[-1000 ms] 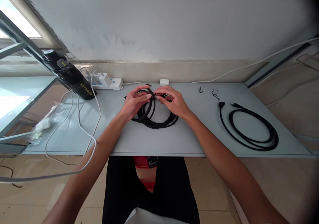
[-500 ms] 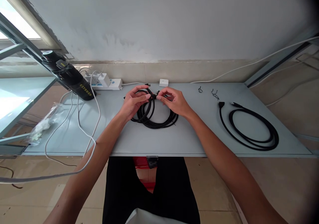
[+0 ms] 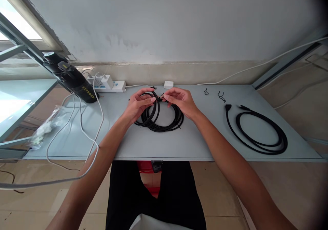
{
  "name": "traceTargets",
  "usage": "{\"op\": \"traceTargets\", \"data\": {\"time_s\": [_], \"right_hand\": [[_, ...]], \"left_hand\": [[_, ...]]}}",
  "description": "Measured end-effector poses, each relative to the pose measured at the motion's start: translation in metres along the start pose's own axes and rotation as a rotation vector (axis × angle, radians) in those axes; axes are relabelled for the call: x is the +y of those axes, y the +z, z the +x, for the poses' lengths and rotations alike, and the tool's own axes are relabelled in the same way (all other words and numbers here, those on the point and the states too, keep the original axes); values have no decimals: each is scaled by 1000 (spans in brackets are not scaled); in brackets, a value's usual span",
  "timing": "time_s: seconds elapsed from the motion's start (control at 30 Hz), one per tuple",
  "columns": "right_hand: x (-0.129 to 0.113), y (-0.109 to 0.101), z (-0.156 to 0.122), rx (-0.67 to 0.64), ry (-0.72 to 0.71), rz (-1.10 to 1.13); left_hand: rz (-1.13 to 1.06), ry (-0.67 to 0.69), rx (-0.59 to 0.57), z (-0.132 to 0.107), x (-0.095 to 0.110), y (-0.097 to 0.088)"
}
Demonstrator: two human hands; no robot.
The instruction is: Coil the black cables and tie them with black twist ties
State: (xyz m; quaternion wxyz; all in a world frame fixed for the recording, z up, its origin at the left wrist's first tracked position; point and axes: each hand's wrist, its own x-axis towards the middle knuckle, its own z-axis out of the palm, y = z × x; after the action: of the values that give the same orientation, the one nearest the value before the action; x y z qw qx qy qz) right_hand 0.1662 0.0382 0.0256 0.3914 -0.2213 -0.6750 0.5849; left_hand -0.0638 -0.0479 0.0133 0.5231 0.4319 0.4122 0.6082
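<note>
A coiled black cable rests on the grey tabletop in the middle of the head view. My left hand grips the upper left loops, its thumb and fingers closed around them. One cable plug sticks out behind its fingertips. At the top of the coil, my right hand pinches what looks like a thin black twist tie. Its fingertips partly hide the tie, and they sit just right of my left thumb.
Another coiled black cable lies at the right, with small loose twist ties behind it. A white adapter stands by the wall. At left are a black vacuum-like device, a power strip, white cords and a plastic bag.
My right hand has shifted slightly right and its fingers have moved a little at the tie. My left hand stays on the coil almost unmoved.
</note>
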Motion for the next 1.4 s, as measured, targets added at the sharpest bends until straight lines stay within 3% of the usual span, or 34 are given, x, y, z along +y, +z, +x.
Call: {"op": "traceTargets", "data": {"time_s": [0.4, 1.03, 1.23, 1.4], "right_hand": [[-3, 3, -1, 60, 2, -76], [0, 1, -1, 2, -89, -86], [-1, 1, 0, 46, -241, -181], [-1, 2, -3, 119, -421, -415]], "left_hand": [[44, -33, -25, -1, -2, 3], [84, -17, -30, -3, -4, 5], [32, -18, 8, -2, -1, 5], [5, -6, 41, -1, -2, 4]]}}
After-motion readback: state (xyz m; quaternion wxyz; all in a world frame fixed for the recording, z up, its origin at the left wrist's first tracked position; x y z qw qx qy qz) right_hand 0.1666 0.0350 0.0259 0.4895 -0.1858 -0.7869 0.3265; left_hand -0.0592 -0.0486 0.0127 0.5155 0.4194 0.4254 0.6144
